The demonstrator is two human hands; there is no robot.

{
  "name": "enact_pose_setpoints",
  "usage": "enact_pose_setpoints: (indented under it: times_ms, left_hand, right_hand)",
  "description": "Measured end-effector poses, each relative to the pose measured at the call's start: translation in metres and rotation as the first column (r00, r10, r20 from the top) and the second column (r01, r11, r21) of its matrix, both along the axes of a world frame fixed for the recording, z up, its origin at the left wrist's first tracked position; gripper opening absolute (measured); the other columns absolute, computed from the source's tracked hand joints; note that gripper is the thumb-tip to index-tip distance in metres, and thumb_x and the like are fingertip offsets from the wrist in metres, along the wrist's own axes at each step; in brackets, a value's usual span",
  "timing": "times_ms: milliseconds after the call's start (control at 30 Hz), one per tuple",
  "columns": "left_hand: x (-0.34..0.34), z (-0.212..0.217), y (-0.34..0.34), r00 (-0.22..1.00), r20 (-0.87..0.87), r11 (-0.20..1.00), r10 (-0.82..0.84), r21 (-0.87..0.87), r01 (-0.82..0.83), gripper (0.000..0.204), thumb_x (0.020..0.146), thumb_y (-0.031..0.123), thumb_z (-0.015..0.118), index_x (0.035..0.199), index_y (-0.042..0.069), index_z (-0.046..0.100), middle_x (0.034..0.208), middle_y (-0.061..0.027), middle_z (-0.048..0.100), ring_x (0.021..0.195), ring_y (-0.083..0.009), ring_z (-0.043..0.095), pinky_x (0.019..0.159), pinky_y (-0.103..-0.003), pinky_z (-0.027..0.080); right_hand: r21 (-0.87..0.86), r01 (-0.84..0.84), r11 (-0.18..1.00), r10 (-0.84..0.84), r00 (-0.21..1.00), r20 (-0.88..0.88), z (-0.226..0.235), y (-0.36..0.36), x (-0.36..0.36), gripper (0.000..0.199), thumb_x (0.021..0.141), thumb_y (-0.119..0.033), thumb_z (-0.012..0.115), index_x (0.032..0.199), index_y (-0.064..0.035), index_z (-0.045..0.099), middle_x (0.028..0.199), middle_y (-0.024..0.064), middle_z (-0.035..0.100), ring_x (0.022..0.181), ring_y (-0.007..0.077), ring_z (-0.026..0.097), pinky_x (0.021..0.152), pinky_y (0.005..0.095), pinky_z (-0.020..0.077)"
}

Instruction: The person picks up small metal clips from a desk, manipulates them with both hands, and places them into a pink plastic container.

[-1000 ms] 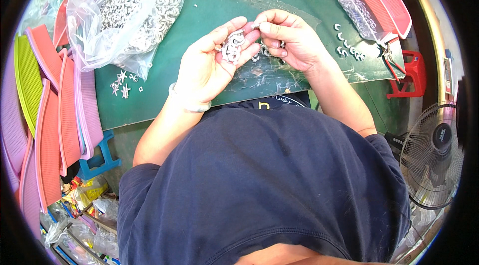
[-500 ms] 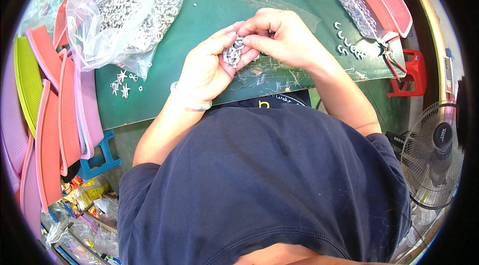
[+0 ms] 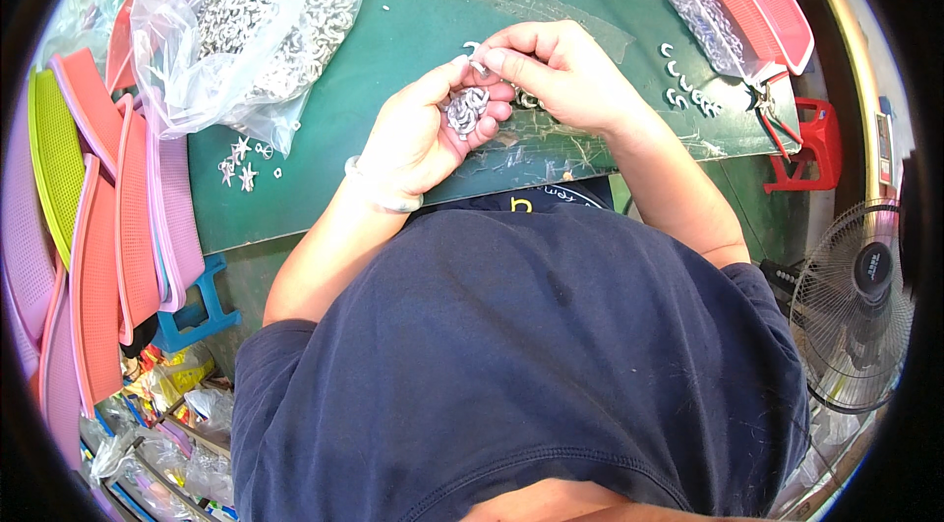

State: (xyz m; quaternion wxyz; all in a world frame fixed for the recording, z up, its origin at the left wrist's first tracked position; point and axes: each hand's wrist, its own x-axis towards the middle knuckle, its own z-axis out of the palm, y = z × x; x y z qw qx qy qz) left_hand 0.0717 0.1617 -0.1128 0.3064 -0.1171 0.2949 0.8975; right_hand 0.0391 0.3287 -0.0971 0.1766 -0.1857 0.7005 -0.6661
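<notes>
Right hand (image 3: pixel 580 80) is closed at the fingertips, a small curved silver piece (image 3: pixel 471 45) being pinched by thumb and forefinger; it is pointed out to the left of the fingertips, its length laid roughly left to right. A second piece (image 3: pixel 479 68) is seen just on its near side, between the two thumbs; whether they are joined cannot be told. Left hand (image 3: pixel 418 134) is cupped loosely, palm up, its thumb tip placed just left of that second piece. A pile (image 3: pixel 466 113) of similar bits is cradled on its fingers, near of the pinch. More pieces (image 3: pixel 528 99) are glimpsed under the right palm, held or lying on the table (image 3: pixel 423 1), too hidden to tell
</notes>
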Motion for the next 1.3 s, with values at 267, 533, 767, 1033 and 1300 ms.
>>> enact_pose_setpoints:
  times_ms: [267,533,767,1033,1300]
  left_hand:
    - [-0.001,-0.009,-0.003,1.000,0.010,0.998,-0.011,0.066,0.010,0.026,0.091,0.022,0.044,0.099,-0.001,0.053,0.088,-0.0117,0.059,0.074,-0.0219,0.059,0.062,-0.026,0.051]
    - [-0.002,0.000,0.001,1.000,0.003,0.996,-0.003,0.094,0.003,0.037,0.092,0.022,0.041,0.112,-0.008,0.046,0.103,-0.0200,0.057,0.093,-0.0288,0.058,0.084,-0.037,0.049]
    - [-0.001,-0.001,0.001,0.999,-0.009,0.988,0.053,0.148,-0.051,0.036,0.092,0.020,0.039,0.113,-0.010,0.044,0.111,-0.0216,0.053,0.101,-0.0287,0.055,0.090,-0.042,0.045]
    - [0.000,-0.004,0.000,0.998,0.000,0.991,0.061,0.120,-0.061,0.031,0.092,0.016,0.039,0.110,-0.009,0.045,0.107,-0.0178,0.054,0.097,-0.0263,0.056,0.087,-0.040,0.047]
    - [0.001,-0.002,0.000,1.000,-0.002,0.997,0.022,0.074,-0.022,0.033,0.091,0.012,0.039,0.115,-0.010,0.042,0.107,-0.0201,0.054,0.098,-0.0278,0.056,0.088,-0.039,0.048]
  right_hand:
    - [0.244,-0.006,0.970,0.049,0.984,-0.172,0.005,0.005,0.004,0.021,0.080,-0.012,0.058,0.093,0.0043,0.061,0.063,0.0008,0.058,0.056,0.0065,0.052,0.055,0.0222,0.0446]
    - [-0.207,0.192,0.959,-0.126,0.948,0.293,0.001,0.008,0.000,0.013,0.078,-0.008,0.058,0.087,0.0013,0.059,0.058,-0.0012,0.052,0.047,0.0043,0.044,0.043,0.0177,0.0363]
    - [-0.204,-0.066,0.977,0.091,0.989,0.115,0.006,0.009,0.001,0.018,0.077,0.000,0.052,0.093,0.0042,0.058,0.076,0.0077,0.059,0.056,0.0087,0.053,0.051,0.0196,0.0442]
    - [0.335,-0.103,0.937,0.183,0.959,-0.218,0.009,0.010,0.001,0.013,0.078,-0.003,0.057,0.089,-0.0006,0.061,0.074,0.0021,0.058,0.071,0.0069,0.053,0.066,0.0218,0.0440]
    - [0.204,-0.084,0.975,0.124,0.973,-0.196,0.000,0.015,-0.003,0.021,0.073,-0.010,0.058,0.091,0.0001,0.062,0.066,0.0047,0.058,0.061,0.0111,0.052,0.058,0.0255,0.0424]
